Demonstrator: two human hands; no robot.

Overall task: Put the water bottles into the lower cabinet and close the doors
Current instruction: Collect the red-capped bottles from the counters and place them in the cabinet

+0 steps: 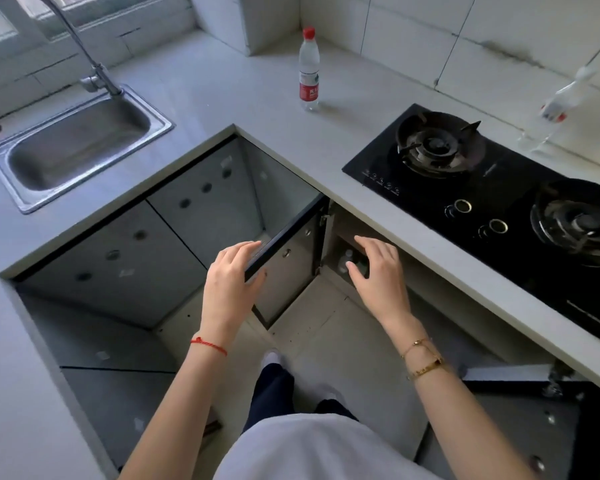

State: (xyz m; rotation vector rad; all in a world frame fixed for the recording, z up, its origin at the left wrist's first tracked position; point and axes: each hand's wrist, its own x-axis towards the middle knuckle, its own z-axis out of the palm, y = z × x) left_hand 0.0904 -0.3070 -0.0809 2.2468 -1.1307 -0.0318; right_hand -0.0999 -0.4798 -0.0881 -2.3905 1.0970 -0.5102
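A water bottle with a red cap and red label [308, 71] stands upright on the white counter in the corner. A second, clear bottle [556, 109] leans by the tiled wall right of the stove. Below the counter, the left cabinet door [284, 251] hangs open, and my left hand [234, 275] rests on its top edge with fingers curled over it. My right hand [378, 271] hovers open in front of the dark cabinet opening. Pale bottle tops [347, 259] show inside the cabinet, partly hidden by my right hand. Another door [534, 414] stands open at lower right.
A black two-burner gas stove [492, 192] is set in the counter at right. A steel sink [77, 147] with a tall tap lies at left. Glossy grey doors line the L-shaped base units. My legs and feet stand on the floor between them.
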